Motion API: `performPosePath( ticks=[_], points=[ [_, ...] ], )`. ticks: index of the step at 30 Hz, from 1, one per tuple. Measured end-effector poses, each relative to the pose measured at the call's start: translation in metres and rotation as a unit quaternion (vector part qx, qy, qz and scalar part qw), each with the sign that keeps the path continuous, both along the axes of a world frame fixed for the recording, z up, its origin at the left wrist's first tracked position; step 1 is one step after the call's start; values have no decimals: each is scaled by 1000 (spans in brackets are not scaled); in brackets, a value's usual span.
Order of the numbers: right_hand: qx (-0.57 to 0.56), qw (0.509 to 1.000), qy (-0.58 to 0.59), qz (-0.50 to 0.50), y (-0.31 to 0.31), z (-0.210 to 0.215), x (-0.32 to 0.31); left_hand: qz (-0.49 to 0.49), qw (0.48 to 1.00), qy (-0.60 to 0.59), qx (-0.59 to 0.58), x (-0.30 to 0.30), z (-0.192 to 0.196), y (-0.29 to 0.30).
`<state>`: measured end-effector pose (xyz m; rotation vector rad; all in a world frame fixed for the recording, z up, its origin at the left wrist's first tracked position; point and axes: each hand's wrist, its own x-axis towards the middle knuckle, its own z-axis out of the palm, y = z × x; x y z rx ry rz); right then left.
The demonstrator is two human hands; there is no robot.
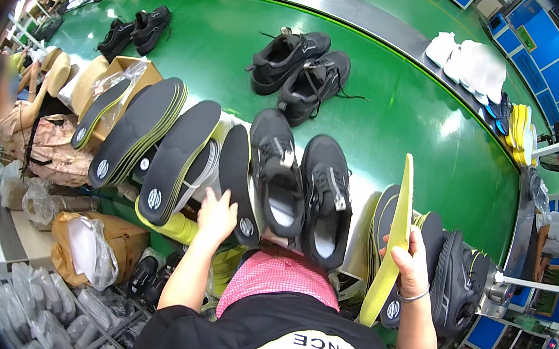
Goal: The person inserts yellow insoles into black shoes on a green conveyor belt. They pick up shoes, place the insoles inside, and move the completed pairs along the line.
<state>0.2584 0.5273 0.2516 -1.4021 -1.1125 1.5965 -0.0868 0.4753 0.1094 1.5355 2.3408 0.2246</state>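
Note:
My right hand (414, 266) grips a yellow-green insole (398, 222), held on edge so that its thin side faces up. My left hand (217, 216) has its fingers apart, beside a single dark insole (234, 162) with a yellow-green edge; whether it touches that insole I cannot tell. Just in front of me stand two black sneakers, the left sneaker (276, 146) and the right sneaker (328, 173), their openings toward me. A stack of dark insoles (183, 143) lies left of my left hand. More dark insoles (386, 204) stand behind my right hand.
A pair of black sneakers (311, 75) sits farther out on the green conveyor belt (212, 36), with another pair (137, 31) to its left. Other insole stacks (139, 131) and a cardboard box (135, 75) flank the left side. Several black shoes (453, 284) stand at right.

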Motion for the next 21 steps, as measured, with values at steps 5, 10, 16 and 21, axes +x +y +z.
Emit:
performPosePath(
  ticks=[5,10,16,21],
  points=[
    [17,999,-33,-35,31,-8,-5,-95,957,-151,231,-3,112,113],
    [13,992,-15,-126,23,-18,2,-104,972,182,104,-27,60,321],
    [-2,983,-17,-182,-10,-13,23,-158,984,75,-43,9,36,392],
    [26,964,-45,-260,-30,-29,37,-225,972,-67,7,130,50,409]
  ],
)
